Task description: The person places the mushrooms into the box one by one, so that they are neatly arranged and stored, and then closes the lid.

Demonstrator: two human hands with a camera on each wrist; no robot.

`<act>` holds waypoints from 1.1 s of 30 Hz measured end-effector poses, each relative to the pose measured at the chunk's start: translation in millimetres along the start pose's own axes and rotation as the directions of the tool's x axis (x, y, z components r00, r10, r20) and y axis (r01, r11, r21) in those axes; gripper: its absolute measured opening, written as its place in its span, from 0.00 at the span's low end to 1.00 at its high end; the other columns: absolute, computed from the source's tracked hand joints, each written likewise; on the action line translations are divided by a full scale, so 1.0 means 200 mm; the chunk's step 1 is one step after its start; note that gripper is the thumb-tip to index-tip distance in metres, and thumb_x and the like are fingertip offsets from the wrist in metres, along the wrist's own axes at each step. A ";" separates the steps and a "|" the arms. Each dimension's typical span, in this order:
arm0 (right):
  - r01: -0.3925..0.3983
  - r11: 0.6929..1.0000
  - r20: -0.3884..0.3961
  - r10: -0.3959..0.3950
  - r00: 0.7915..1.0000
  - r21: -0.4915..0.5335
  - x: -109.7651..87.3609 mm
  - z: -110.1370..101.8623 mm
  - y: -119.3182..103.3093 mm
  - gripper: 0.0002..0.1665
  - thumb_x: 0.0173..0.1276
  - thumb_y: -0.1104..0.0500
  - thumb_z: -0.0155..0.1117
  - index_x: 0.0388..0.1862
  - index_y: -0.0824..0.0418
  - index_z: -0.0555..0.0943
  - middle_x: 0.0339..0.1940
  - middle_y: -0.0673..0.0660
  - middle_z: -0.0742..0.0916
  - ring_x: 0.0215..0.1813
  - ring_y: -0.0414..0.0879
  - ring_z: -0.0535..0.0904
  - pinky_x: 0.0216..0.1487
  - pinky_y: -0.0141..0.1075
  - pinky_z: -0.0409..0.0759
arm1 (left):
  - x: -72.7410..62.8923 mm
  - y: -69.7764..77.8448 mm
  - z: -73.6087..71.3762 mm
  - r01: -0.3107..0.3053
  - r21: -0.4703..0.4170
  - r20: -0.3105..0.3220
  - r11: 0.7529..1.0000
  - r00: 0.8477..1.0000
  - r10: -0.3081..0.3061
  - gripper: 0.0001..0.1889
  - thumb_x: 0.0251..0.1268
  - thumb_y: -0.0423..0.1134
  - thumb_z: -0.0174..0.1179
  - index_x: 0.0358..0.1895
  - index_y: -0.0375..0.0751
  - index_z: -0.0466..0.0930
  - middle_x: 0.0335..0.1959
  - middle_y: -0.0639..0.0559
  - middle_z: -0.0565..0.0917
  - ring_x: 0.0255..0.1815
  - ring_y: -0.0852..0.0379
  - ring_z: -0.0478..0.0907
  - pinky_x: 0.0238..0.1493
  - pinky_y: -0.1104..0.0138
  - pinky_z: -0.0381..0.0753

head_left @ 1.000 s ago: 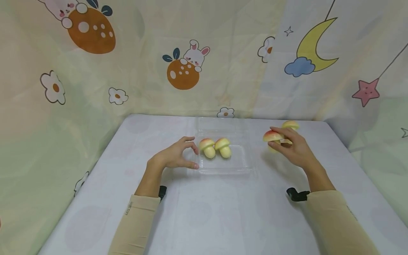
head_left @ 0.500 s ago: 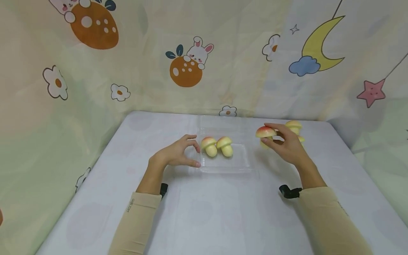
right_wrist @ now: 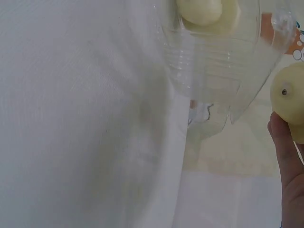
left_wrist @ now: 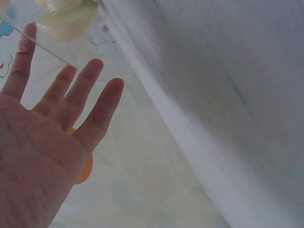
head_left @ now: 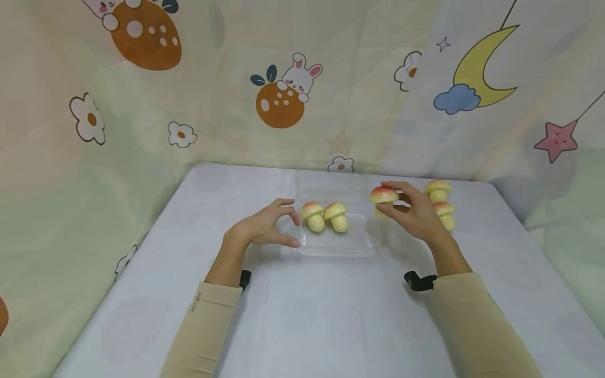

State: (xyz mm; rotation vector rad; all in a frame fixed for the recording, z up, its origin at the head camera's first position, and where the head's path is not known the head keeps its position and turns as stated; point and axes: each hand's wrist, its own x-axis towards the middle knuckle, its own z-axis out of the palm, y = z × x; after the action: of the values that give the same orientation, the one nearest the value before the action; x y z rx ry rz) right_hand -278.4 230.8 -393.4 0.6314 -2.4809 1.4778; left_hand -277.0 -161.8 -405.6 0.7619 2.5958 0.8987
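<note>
My right hand (head_left: 413,210) pinches a toy mushroom (head_left: 384,195) by its cap and stem, raised at the right side of a clear plastic box (head_left: 340,251). In the right wrist view the round pale stem end of the held mushroom (right_wrist: 287,93) shows a small dark dot. My left hand (head_left: 266,226) rests at the box's left edge, thumb and fingers spread apart; its palm (left_wrist: 40,152) and extended fingers show in the left wrist view. Inside the box two yellow mushrooms with reddish caps, the left one (head_left: 314,217) and the right one (head_left: 337,217), lie side by side.
Behind my right hand, two more mushrooms sit on the table, one farther back (head_left: 438,190) and one nearer (head_left: 446,215). The box's clear lid (head_left: 326,181) lies folded back toward the patterned curtain (head_left: 212,105). A white cloth covers the table (head_left: 302,315).
My right hand has carried the held mushroom leftward, away from the other two, to the box's right side. The left hand has stayed at the box edge. The head view has shifted slightly.
</note>
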 end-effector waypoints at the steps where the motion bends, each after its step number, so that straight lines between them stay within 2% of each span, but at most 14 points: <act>1: -0.005 1.000 0.000 0.005 1.000 -0.004 0.01 0.01 0.02 0.33 0.65 0.64 0.76 0.69 0.59 0.77 0.66 0.57 0.81 0.56 0.36 0.81 0.53 0.24 0.81 | 0.00 0.00 0.00 -0.001 0.000 0.001 1.000 1.000 0.001 0.29 0.52 0.59 0.78 0.53 0.50 0.81 0.83 0.46 0.52 0.82 0.41 0.55 0.75 0.45 0.63; 10: -0.024 0.999 0.019 0.025 1.000 -0.026 0.04 0.06 -0.01 0.31 0.65 0.61 0.76 0.67 0.56 0.78 0.61 0.54 0.83 0.55 0.38 0.81 0.54 0.25 0.80 | -0.01 0.01 -0.01 0.011 -0.004 0.009 1.000 1.000 -0.011 0.29 0.53 0.59 0.78 0.54 0.50 0.81 0.84 0.47 0.52 0.82 0.42 0.54 0.75 0.45 0.62; 17: 0.026 1.000 0.068 -0.027 0.997 0.009 0.07 0.11 -0.02 0.32 0.64 0.64 0.76 0.66 0.59 0.77 0.62 0.58 0.79 0.56 0.43 0.79 0.56 0.26 0.80 | -0.01 0.01 -0.01 0.006 0.000 0.006 1.000 1.000 -0.006 0.29 0.53 0.60 0.77 0.54 0.50 0.81 0.84 0.48 0.52 0.82 0.42 0.55 0.75 0.45 0.63; 24: 0.070 0.994 0.064 -0.065 0.996 -0.084 0.09 0.14 0.00 0.34 0.62 0.65 0.78 0.66 0.60 0.78 0.63 0.57 0.80 0.58 0.46 0.79 0.54 0.27 0.81 | -0.01 0.02 -0.01 0.002 -0.004 0.011 1.000 1.000 -0.002 0.29 0.53 0.60 0.77 0.54 0.50 0.81 0.84 0.47 0.51 0.82 0.42 0.54 0.75 0.46 0.63; 29: 0.115 0.986 0.071 -0.108 0.992 -0.117 0.09 0.16 0.02 0.34 0.60 0.66 0.79 0.65 0.61 0.78 0.62 0.58 0.82 0.59 0.50 0.78 0.56 0.36 0.82 | 0.00 0.01 -0.01 -0.008 0.006 0.012 1.000 1.000 0.008 0.29 0.53 0.60 0.77 0.54 0.49 0.80 0.84 0.46 0.52 0.82 0.41 0.54 0.75 0.45 0.63; 33: 0.132 0.977 0.076 -0.120 0.990 -0.170 0.10 0.17 0.02 0.32 0.61 0.62 0.79 0.64 0.59 0.79 0.61 0.56 0.83 0.57 0.48 0.78 0.56 0.41 0.78 | 0.00 0.01 -0.01 -0.007 0.007 0.012 1.000 1.000 0.007 0.29 0.53 0.60 0.77 0.54 0.50 0.80 0.84 0.46 0.52 0.82 0.41 0.54 0.75 0.46 0.64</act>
State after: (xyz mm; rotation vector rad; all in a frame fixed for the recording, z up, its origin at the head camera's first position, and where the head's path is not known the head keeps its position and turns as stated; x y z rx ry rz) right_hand -295.6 198.4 -405.8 0.7989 -2.5309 1.1966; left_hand -276.8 -162.4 -402.9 0.7766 2.5890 0.8841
